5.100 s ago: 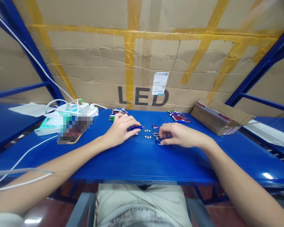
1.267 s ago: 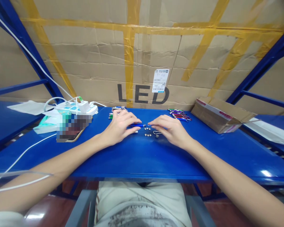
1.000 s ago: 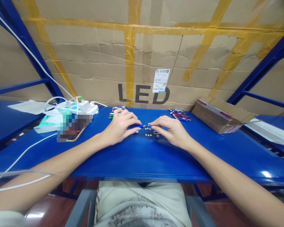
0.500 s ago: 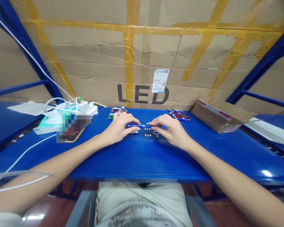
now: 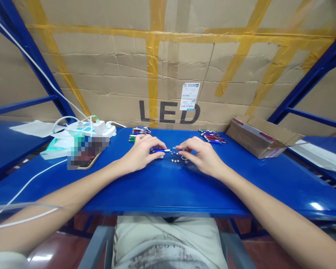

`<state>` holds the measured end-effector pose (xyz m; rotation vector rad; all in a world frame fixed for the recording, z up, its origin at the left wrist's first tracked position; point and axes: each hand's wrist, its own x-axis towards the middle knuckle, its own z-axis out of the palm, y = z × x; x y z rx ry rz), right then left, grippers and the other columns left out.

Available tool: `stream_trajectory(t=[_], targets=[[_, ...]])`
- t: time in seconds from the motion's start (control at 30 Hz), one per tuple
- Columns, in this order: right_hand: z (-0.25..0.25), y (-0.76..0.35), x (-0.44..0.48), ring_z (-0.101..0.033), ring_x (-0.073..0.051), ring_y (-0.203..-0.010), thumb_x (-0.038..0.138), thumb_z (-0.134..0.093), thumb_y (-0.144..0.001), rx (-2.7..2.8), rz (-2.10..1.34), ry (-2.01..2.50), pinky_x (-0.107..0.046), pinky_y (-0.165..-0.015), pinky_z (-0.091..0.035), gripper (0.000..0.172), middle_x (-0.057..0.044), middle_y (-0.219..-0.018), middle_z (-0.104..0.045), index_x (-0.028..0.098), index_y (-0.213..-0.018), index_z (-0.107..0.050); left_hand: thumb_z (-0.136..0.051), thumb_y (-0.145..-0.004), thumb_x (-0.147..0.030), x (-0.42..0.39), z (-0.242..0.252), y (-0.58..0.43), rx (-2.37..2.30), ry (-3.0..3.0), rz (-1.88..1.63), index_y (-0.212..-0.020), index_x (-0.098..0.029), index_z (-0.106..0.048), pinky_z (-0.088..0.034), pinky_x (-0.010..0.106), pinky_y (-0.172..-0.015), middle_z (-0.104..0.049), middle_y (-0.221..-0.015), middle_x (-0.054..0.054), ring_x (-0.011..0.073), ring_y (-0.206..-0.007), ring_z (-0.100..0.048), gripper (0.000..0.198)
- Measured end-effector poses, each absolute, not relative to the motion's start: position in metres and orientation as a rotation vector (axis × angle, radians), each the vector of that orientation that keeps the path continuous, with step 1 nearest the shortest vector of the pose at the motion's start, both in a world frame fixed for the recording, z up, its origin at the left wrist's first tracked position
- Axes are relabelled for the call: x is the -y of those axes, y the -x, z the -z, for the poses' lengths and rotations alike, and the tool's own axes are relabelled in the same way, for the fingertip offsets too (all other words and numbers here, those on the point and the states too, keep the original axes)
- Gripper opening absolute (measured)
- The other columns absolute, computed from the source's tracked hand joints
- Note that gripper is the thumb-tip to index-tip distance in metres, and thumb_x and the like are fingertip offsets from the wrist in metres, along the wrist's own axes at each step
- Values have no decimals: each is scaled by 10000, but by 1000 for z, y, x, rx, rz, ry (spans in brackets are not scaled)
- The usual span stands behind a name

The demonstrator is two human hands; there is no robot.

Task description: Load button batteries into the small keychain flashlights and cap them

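Head view of a blue bench (image 5: 168,190). The left hand (image 5: 141,153) holds a small blue flashlight tube (image 5: 159,150) lying level just above the bench centre, its grip pinched around the tube's left end. The right hand (image 5: 201,155) meets the tube's right end, fingertips (image 5: 180,148) pressed together on a small part too tiny to identify. Just near of the tube lie button cells (image 5: 174,160) and a metal clip (image 5: 185,161). At the far edge, a left pile of flashlights (image 5: 138,131) and a right pile of flashlights (image 5: 212,136). Far left, a power strip (image 5: 91,129); far right, an open cardboard box (image 5: 261,136). Behind, a carton (image 5: 168,74) marked LED.
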<state>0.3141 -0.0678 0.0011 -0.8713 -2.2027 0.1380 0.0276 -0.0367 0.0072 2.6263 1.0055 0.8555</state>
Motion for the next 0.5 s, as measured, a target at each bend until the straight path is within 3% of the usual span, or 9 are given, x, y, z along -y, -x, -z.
stream_trajectory(t=[0.5], targets=[[-4, -306, 72, -647, -227, -884, 176, -630, -1046, 2173, -210, 890, -355, -821, -496, 88, -45, -989, -750, 241, -1029, -685, -679, -1082, -408, 35, -8, -25, -929, -2648, -798, -1167, -291, -766, -304, 441, -1072, -798, -1177, 11, 258, -1134, -651, 170]])
